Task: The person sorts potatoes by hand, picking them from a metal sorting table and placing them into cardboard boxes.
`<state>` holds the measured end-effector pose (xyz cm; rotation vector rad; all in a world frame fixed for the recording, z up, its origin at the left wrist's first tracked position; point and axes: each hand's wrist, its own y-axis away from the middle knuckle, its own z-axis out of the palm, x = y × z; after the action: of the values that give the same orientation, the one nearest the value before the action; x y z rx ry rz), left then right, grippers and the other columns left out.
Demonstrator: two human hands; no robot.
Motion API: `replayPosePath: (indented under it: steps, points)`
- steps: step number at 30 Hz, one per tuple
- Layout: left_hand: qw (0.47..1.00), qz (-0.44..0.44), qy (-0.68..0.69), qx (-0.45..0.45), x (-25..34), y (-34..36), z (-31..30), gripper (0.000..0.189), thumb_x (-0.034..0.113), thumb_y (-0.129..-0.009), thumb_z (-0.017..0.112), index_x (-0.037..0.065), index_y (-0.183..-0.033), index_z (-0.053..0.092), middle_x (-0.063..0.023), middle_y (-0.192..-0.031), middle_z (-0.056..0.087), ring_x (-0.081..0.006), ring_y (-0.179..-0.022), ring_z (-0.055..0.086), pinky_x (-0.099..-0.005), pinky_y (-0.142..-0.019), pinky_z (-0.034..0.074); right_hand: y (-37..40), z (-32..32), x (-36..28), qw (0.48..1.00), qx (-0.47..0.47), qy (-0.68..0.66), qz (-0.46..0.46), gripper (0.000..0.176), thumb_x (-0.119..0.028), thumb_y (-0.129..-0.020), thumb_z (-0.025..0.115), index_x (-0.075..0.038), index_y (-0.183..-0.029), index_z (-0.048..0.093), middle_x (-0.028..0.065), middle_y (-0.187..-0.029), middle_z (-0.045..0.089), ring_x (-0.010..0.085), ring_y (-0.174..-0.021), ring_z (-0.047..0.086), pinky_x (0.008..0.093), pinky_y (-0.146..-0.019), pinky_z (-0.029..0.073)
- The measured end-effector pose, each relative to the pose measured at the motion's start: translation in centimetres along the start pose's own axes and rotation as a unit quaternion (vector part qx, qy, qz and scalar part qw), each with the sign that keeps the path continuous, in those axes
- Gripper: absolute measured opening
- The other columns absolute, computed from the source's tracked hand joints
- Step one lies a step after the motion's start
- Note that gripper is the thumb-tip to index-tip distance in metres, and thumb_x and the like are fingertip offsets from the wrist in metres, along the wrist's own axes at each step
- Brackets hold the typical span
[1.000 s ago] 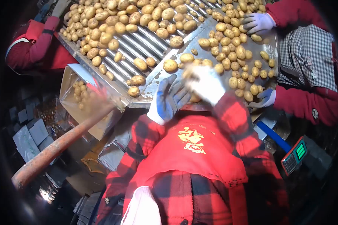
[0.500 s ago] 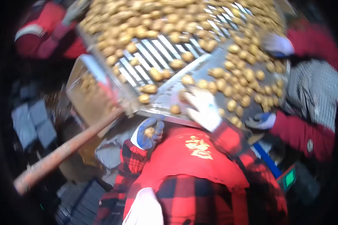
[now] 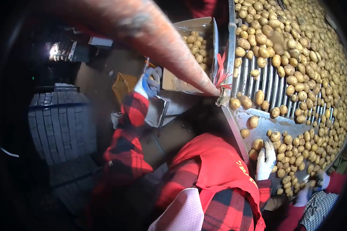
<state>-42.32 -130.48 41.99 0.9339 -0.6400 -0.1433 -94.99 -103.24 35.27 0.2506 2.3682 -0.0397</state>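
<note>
My left hand [image 3: 150, 82], in a blue and grey glove, is held out to the left, beside an open carton [image 3: 174, 81]. Its fingers are curled, and what lies inside them, if anything, is hard to make out. In a white glove, my right hand [image 3: 265, 162] rests at the near edge of the metal sorting tray [image 3: 235, 118]. Those fingers are stretched out, next to a potato [image 3: 253, 154] and more potatoes [image 3: 283, 157] spread over the tray.
Metal rollers [image 3: 272, 84] carry many potatoes beyond the tray. A thick orange pole [image 3: 169, 44] slants across the top, its end at the tray corner. Stacked grey blocks [image 3: 63, 127] stand at left. A co-worker's gloved hands [image 3: 308, 190] are at lower right.
My view has swung left. My left hand, earlier near my apron around a potato, now reaches out leftward. My right hand has drawn back to the tray's near edge.
</note>
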Motion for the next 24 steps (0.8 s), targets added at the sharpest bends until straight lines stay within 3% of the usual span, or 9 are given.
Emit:
replayPosePath:
  steps: [2,4,9,12,14,15,18,19,24]
  points:
    - [0.988,0.134,-0.072,-0.025,2.9,1.5,5.0,0.016,0.02,-0.099,0.061,0.004,-0.103,0.06,-0.002,-0.091,0.066,-0.0089,-0.06,0.057,-0.022,-0.045,0.034,0.2,0.4,-0.5,1.0,-0.006,-0.012,-0.004,0.035,-0.003,-0.09,0.059,0.001,-0.124,0.065,0.0239,-0.13,0.064,0.0389,-0.117,0.062,0.0456,-0.101,0.049]
    - [0.685,0.446,-0.557,-0.148,8.7,-3.4,4.7,0.024,0.012,-0.094,0.059,0.003,-0.117,0.057,-0.0056,-0.111,0.068,-0.0226,-0.097,0.065,-0.0357,-0.084,0.049,0.1,0.1,-2.4,0.999,0.019,0.009,-0.05,0.035,-0.003,-0.091,0.058,0.001,-0.124,0.066,0.0246,-0.13,0.064,0.0398,-0.117,0.062,0.045,-0.101,0.049]
    - [0.854,0.176,-0.453,-0.187,3.4,-1.4,1.6,0.042,0.031,-0.099,0.057,0.002,-0.129,0.057,-0.01,-0.124,0.065,-0.0228,-0.111,0.063,-0.0391,-0.093,0.052,-0.3,-1.1,-1.1,0.989,0.122,-0.049,0.069,0.041,-0.003,-0.091,0.06,0.001,-0.132,0.061,0.0234,-0.129,0.064,0.0385,-0.121,0.06,0.0426,-0.106,0.047]
    - [0.645,-0.202,-0.702,-0.226,-7.9,1.2,4.7,0.041,0.034,-0.1,0.058,0.003,-0.127,0.063,-0.0078,-0.12,0.069,-0.0187,-0.105,0.067,-0.0358,-0.089,0.055,-2.8,-2.0,0.4,0.931,0.252,-0.21,0.162,0.041,-0.006,-0.089,0.063,0.0,-0.13,0.062,0.0224,-0.13,0.064,0.0374,-0.122,0.059,0.0436,-0.108,0.044]
    - [0.658,-0.175,-0.646,-0.345,-18.3,8.6,5.7,0.047,0.04,-0.102,0.056,0.001,-0.127,0.064,-0.0108,-0.122,0.068,-0.0184,-0.107,0.066,-0.0328,-0.093,0.052,-4.8,-2.2,1.5,0.956,0.273,0.08,0.074,0.041,-0.007,-0.085,0.065,-0.002,-0.126,0.065,0.0209,-0.126,0.064,0.0383,-0.117,0.06,0.0459,-0.106,0.045]
    - [0.492,0.025,-0.717,-0.493,-23.3,7.1,5.6,0.042,0.031,-0.102,0.058,-0.002,-0.128,0.063,-0.0125,-0.121,0.068,-0.0216,-0.109,0.065,-0.0328,-0.097,0.05,-6.2,-2.7,1.4,0.946,0.25,0.198,0.064,0.043,-0.014,-0.083,0.067,-0.007,-0.126,0.065,0.0178,-0.129,0.062,0.0376,-0.121,0.056,0.0492,-0.109,0.04]
    - [0.456,0.222,-0.608,-0.611,-37.5,8.3,13.2,0.033,0.013,-0.097,0.061,0.004,-0.129,0.064,-0.0145,-0.126,0.064,-0.0264,-0.118,0.061,-0.0369,-0.1,0.048,-7.5,-1.0,5.7,0.918,0.164,0.341,0.118,0.051,-0.033,-0.085,0.068,-0.015,-0.133,0.062,0.0116,-0.146,0.05,0.0348,-0.138,0.04,0.0587,-0.119,0.02]
    - [0.269,0.46,-0.54,-0.652,-40.1,8.3,17.2,0.036,0.017,-0.094,0.063,0.007,-0.128,0.065,-0.0172,-0.127,0.063,-0.034,-0.116,0.061,-0.0419,-0.101,0.048,-7.3,-1.0,7.0,0.899,0.177,0.353,0.187,0.05,-0.034,-0.087,0.065,-0.016,-0.133,0.062,0.0118,-0.148,0.049,0.0351,-0.141,0.037,0.0587,-0.12,0.019]
    - [0.195,0.51,-0.651,-0.527,-51.8,5.8,24.6,0.048,0.021,-0.077,0.073,0.014,-0.124,0.064,-0.0157,-0.132,0.06,-0.0364,-0.12,0.057,-0.0481,-0.098,0.046,-7.0,-4.6,8.8,0.866,0.356,0.283,0.21,0.042,-0.024,-0.083,0.071,-0.009,-0.122,0.068,0.019,-0.143,0.054,0.0382,-0.135,0.047,0.0537,-0.113,0.035]
